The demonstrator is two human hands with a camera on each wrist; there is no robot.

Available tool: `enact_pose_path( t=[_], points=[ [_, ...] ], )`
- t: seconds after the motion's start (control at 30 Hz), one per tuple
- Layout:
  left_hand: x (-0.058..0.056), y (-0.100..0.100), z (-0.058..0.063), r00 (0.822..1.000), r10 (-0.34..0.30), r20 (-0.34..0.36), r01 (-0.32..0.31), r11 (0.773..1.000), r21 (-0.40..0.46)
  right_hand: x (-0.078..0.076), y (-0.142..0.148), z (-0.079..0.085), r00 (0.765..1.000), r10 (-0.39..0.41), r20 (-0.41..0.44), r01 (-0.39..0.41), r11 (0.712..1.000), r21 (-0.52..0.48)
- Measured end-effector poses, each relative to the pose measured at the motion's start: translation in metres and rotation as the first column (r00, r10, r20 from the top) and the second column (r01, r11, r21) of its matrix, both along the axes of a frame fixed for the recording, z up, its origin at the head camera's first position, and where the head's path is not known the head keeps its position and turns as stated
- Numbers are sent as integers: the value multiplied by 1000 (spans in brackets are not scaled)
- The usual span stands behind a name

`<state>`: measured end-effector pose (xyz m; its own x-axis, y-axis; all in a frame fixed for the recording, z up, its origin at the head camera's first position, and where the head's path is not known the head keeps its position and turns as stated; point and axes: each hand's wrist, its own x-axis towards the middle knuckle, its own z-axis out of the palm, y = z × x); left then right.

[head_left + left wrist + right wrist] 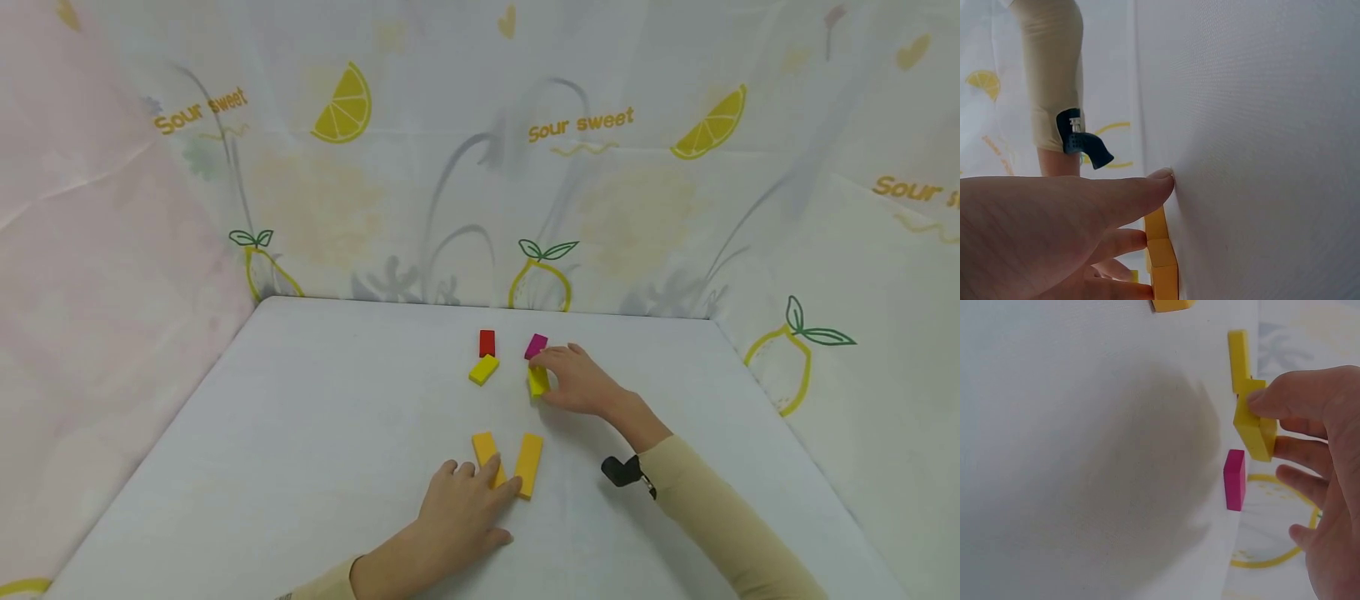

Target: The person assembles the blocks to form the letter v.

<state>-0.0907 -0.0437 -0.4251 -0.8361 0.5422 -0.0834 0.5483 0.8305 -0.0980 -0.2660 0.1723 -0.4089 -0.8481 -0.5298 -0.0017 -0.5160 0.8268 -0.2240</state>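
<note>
While the right hand (577,383) grips a yellow block (537,385) between thumb and fingers, we note the left hand (453,508) low over the white table (300,417), fingers extended and grasping nothing: one fingertip on the left orange block (482,446), another at the near end of the right orange block (530,462). The orange pair converges toward the person. The gripped yellow block sits just on the near side of the magenta block (536,345); whether its underside touches the table we cannot tell. Across from it lies the other yellow block (483,369), slanted, just nearer than the red block (487,342). For good handling, in our judgement: light pinch, thumb and fingers on opposing faces, block level so that no corner catches. We would favour small movements here, since a fingertip could nudge the magenta piece. On the left, gentle and even fingertip pressure should serve; a heavy push would probably skew the orange pair. Letting go wants care too: fingers parted evenly, then lifted straight up.
</note>
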Motion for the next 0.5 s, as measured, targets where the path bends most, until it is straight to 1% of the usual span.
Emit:
enact_pose_path(
  t=[0.17, 0.5],
  points=[
    [-1, 0, 0, 1000, 2, 15, -3, 1000, 5, 4, 0, 1, 1000, 8, -1, -8, 1000, -3],
    [-2, 0, -1, 1000, 3, 14, -3, 1000, 2, 10, 1, 5, 1000, 31, -5, -31, 999, 7]
  ],
)
